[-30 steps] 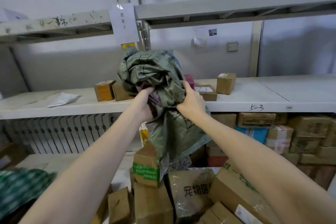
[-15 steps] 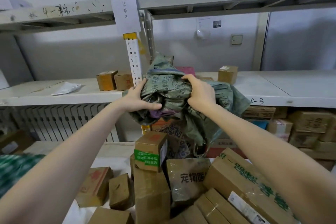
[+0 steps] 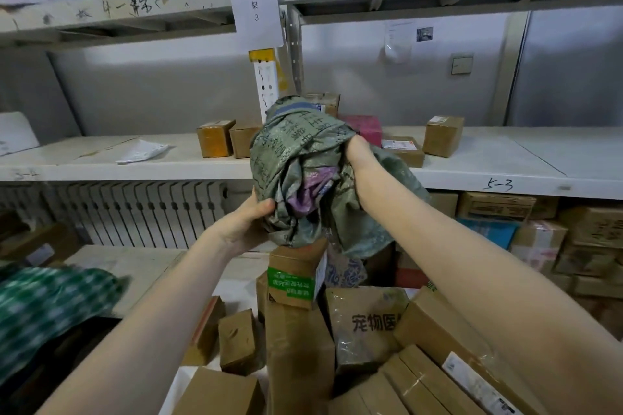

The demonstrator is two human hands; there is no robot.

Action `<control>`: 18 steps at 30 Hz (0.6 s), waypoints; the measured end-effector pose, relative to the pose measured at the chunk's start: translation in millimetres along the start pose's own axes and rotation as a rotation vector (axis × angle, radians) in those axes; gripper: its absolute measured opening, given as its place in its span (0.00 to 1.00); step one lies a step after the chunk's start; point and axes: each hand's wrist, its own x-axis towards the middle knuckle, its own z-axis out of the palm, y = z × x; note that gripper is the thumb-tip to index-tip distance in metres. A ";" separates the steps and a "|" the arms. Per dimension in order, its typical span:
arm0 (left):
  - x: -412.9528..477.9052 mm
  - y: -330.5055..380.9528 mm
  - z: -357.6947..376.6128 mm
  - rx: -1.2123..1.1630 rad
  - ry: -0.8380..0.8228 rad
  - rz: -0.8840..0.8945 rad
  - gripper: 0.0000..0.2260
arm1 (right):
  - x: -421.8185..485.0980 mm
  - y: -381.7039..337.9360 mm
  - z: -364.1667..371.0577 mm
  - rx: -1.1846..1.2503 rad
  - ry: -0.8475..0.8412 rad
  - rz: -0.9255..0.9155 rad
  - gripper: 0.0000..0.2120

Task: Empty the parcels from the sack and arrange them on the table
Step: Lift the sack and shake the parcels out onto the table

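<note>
Both hands hold a crumpled grey-green woven sack [image 3: 300, 158] bunched into a ball in front of me, with purple lining showing in its folds. My left hand [image 3: 247, 222] grips it from below at the left. My right hand [image 3: 359, 158] clamps its upper right side, fingers buried in the fabric. Under the sack, cardboard parcels are heaped on the table [image 3: 135, 266]: a small box with a green label [image 3: 295, 274] on top of a tall box [image 3: 296, 347], a plastic-wrapped parcel with black characters [image 3: 367, 323] and a long box [image 3: 451, 350] at the right.
A white shelf [image 3: 488, 158] behind carries several small boxes, a pink one [image 3: 365, 128] and a flat white packet [image 3: 141, 150]. More boxes [image 3: 539, 232] are stacked under the shelf at the right. A green checked cloth [image 3: 43, 307] lies at the left. A radiator [image 3: 135, 209] is behind.
The sack has been rolled tighter and turned upright. My left hand dropped from its side to underneath it, and my right hand shifted up to the upper right.
</note>
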 end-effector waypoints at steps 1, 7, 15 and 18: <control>-3.2 -0.6 -5.6 -0.080 0.013 -0.005 0.43 | -3.5 -0.3 4.7 -0.032 -0.005 0.044 0.18; -18.9 4.4 -40.0 -0.025 0.213 -0.055 0.44 | -34.8 26.5 33.7 -0.002 -0.067 0.286 0.26; -55.7 9.2 -51.2 -0.486 0.177 0.114 0.17 | -86.1 44.5 103.5 0.159 -0.158 0.355 0.28; -66.9 17.4 -62.2 -0.481 0.189 0.165 0.28 | -80.9 47.5 123.5 0.290 -0.266 0.326 0.24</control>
